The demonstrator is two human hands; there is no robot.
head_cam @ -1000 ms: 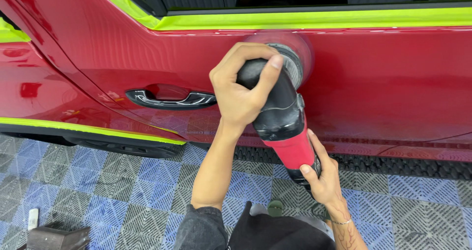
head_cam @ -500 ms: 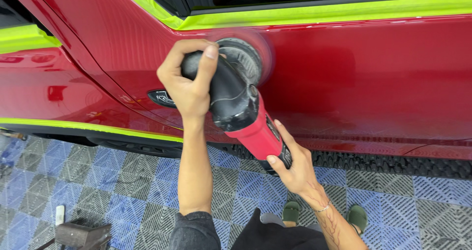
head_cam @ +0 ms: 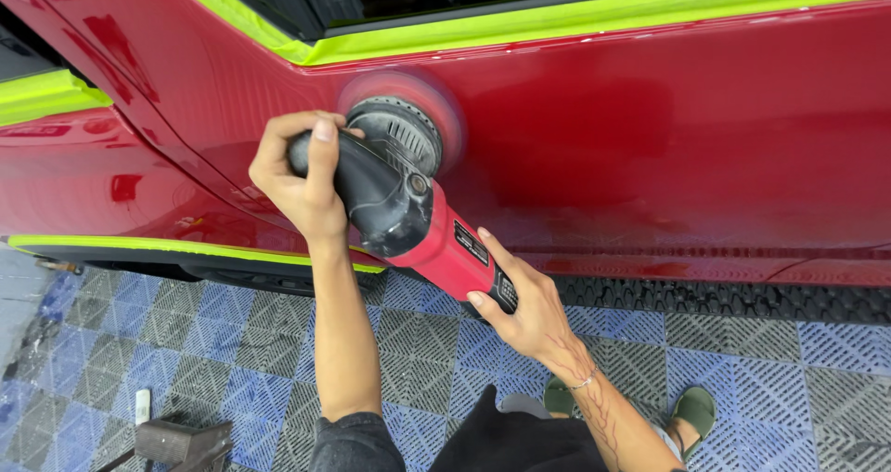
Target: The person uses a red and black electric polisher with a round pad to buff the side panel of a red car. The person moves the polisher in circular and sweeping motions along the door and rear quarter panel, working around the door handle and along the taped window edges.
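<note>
Against the red car door (head_cam: 650, 147), both hands grasp the polisher (head_cam: 408, 203): left hand (head_cam: 302, 170) clenched atop, right hand (head_cam: 520, 305) gripping its handle.

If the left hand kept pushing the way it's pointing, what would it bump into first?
The left hand grips the black head of the polisher and points toward the red car door. Probably it would meet that door panel first, beside the spinning pad, though depth is hard to judge.

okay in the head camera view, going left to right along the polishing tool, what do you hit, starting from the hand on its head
left hand → black head of the polisher → red polisher body → right hand on the rear grip, all in front of the red car door.
</note>
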